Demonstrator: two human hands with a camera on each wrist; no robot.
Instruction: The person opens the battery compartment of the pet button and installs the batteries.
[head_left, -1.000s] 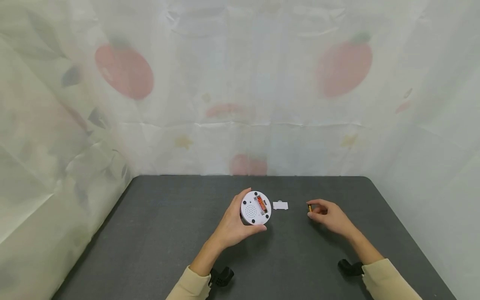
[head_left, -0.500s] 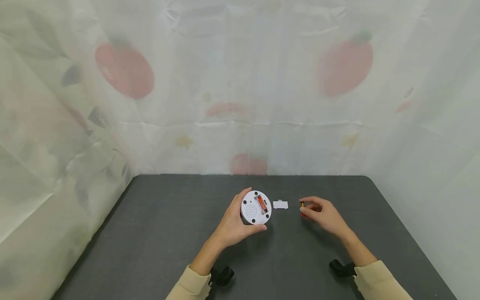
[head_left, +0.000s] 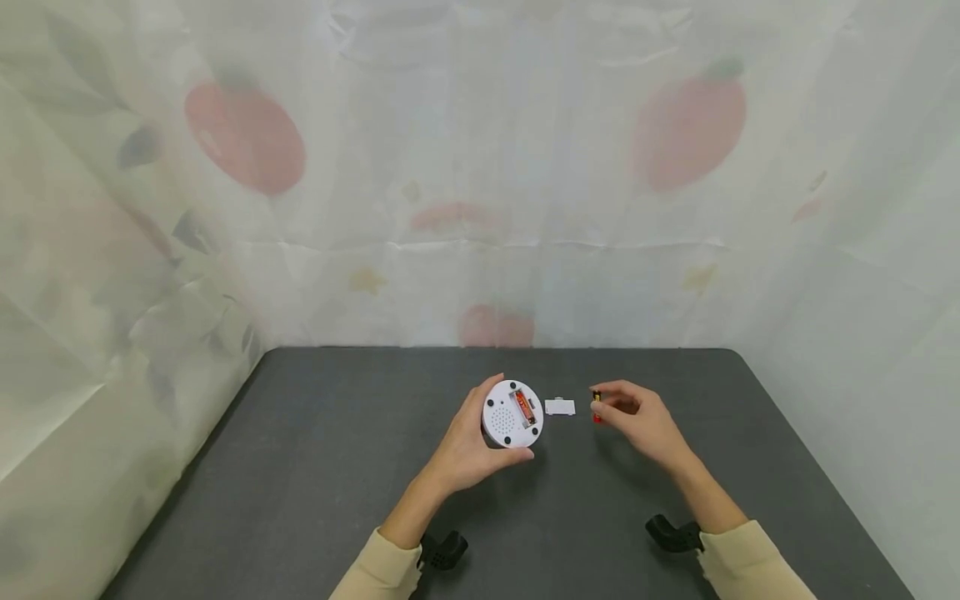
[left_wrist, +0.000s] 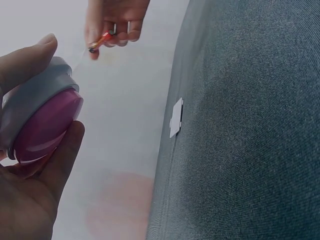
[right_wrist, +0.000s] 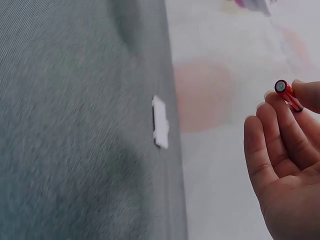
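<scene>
My left hand (head_left: 463,450) grips a round white device (head_left: 511,414) above the dark table (head_left: 315,483), its underside turned up and its open battery bay showing one red battery. The left wrist view shows the same device (left_wrist: 42,122) with a pink face, held in that hand (left_wrist: 30,200). My right hand (head_left: 637,421) pinches a small red battery (head_left: 597,406) by its fingertips, just right of the device. The battery (right_wrist: 288,95) sits between thumb and fingertips in the right wrist view. A small white battery cover (head_left: 559,407) lies flat on the table between both hands.
A printed white cloth (head_left: 480,167) with red fruit shapes walls in the table at the back and both sides. Black wrist mounts (head_left: 442,550) sit near the cream sleeves. The cover (left_wrist: 175,118) lies near the table's far edge (right_wrist: 160,122).
My right hand has moved left and slightly away from me with the red battery, closing in on the cover and the device. The left hand and device stayed still.
</scene>
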